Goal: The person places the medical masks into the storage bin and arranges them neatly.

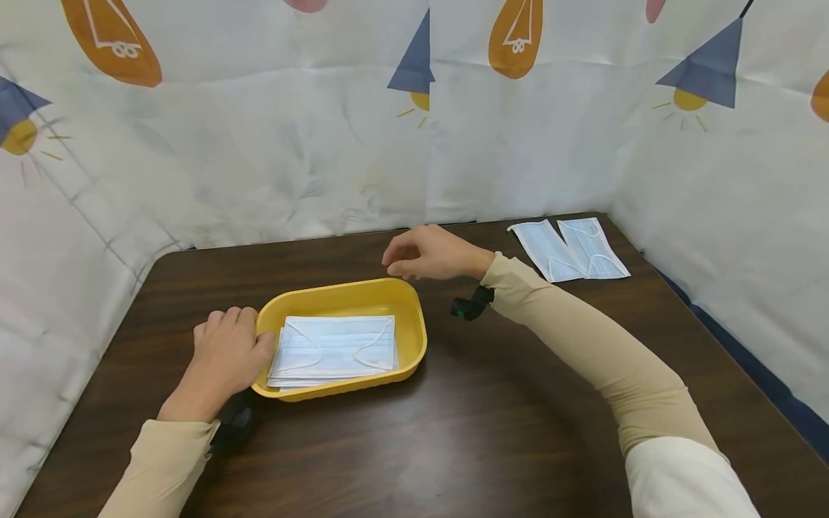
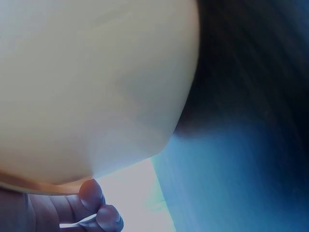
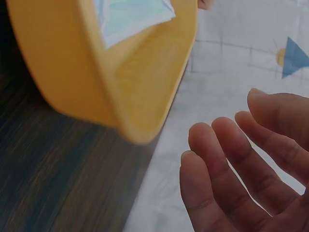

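Note:
A yellow plastic basket (image 1: 337, 303) sits on the left half of the table with a loose stack of pale blue face masks (image 1: 340, 347) lying in it. My left hand (image 1: 227, 352) grips its left rim; the left wrist view shows fingertips (image 2: 91, 194) at the edge beside the pale, washed-out basket wall (image 2: 101, 87). Just beyond the far right corner hovers my right hand (image 1: 435, 252), its fingers loosely bent and nothing in them. From the right wrist, that hand (image 3: 256, 179) appears apart from the basket (image 3: 58, 63).
Two more face masks, one (image 1: 547, 248) slightly overlapping the other (image 1: 592, 248), lie flat at the far right corner of the dark wooden table (image 1: 401, 453). A white printed curtain (image 1: 311, 144) hangs along the back and both sides.

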Motion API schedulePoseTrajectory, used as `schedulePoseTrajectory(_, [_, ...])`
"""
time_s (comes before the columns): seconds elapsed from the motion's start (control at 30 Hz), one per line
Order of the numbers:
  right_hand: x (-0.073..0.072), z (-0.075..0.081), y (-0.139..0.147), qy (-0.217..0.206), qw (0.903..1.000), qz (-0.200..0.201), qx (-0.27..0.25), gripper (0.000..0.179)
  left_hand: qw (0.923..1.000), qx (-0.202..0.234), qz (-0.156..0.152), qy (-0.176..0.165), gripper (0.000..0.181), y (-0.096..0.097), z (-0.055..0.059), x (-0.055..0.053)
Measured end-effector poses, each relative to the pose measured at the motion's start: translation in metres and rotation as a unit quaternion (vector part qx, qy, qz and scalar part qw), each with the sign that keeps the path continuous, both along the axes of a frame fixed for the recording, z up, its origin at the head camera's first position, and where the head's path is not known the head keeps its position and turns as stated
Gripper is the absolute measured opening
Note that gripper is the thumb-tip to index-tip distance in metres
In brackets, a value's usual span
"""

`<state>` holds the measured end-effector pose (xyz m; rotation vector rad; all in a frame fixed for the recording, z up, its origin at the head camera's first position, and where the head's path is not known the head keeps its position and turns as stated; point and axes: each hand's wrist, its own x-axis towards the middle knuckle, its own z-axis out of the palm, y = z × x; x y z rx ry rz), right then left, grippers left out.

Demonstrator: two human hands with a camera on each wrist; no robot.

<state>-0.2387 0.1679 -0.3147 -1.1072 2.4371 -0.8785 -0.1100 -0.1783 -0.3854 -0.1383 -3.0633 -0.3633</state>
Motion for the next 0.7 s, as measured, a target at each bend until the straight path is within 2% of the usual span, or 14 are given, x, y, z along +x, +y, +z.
schedulePoseTrajectory(0.4, [-0.006, -0.010, 0.049, -0.020, 0.9930, -0.106, -0.047, 0.022, 1.0000, -0.002, 0.000, 0.003, 0.048, -0.002, -0.006, -0.002])
schedulePoseTrajectory(0.7, [-0.009, -0.019, 0.079, 0.003, 0.9814, -0.177, -0.074, 0.023, 1.0000, -0.004, 0.000, 0.009, 0.047, -0.002, -0.006, -0.003])
